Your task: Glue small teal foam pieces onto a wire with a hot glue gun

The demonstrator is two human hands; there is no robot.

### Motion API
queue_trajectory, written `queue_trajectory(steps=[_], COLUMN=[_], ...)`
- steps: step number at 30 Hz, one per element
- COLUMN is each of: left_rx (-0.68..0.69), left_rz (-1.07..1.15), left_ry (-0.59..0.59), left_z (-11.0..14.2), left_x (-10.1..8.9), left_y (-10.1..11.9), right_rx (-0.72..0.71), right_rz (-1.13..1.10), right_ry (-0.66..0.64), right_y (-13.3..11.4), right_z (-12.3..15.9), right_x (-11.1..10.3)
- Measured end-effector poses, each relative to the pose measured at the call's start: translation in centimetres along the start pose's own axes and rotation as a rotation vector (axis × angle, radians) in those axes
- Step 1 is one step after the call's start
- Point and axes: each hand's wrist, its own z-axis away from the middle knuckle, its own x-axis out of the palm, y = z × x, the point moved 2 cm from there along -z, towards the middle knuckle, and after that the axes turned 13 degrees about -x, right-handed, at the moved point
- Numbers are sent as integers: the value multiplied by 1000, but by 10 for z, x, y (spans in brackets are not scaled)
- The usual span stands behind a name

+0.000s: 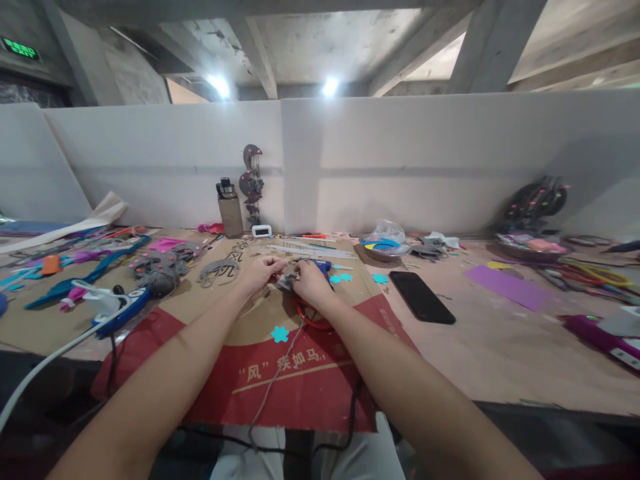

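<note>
My left hand (pixel 266 275) is closed in a pinch over the cardboard sheet (pixel 210 340); what its fingertips hold is too small to make out. Close beside it, my right hand (pixel 311 283) pinches a small grey piece (pixel 289 281). A grey cord (pixel 273 383) runs from beneath my hands over the red part of the cardboard towards my lap. Just behind my right hand lies a blue glue gun (pixel 324 266), partly hidden. Red-orange loops (pixel 316 324), perhaps scissor handles, show under my right wrist. A turquoise flower-shaped cutout (pixel 280 334) lies nearer me, and several more are at the right.
A black phone (pixel 421 297) lies to the right. Left are a blue power strip (pixel 123 312) with a white cable and grey yarn pieces (pixel 163 270). Along the back stand a bottle (pixel 230 212), a small white clock-like device (pixel 261 231) and a bowl (pixel 384 250). A white partition (pixel 400 160) rises behind.
</note>
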Motion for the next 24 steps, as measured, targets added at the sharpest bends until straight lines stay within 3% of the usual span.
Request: queue_trajectory(steps=[6,13,19,24], left_rx=[-4,-25,-63,-132], left_rz=[-12,-16,75,212], left_ry=[74,28,-98,-197], left_z=[-3,0,5,7], left_x=[-4,-3,-3,-6], left_y=[-3,-3,3,8], right_rx=[15,-13,-155,-225], right_rz=[160,44,-234,-403], right_ry=[-2,-52,271,290], right_y=[-6,-2,-10,-18], right_z=[2,-2,-6,-5], right_x=[-8,-7,-15,-17])
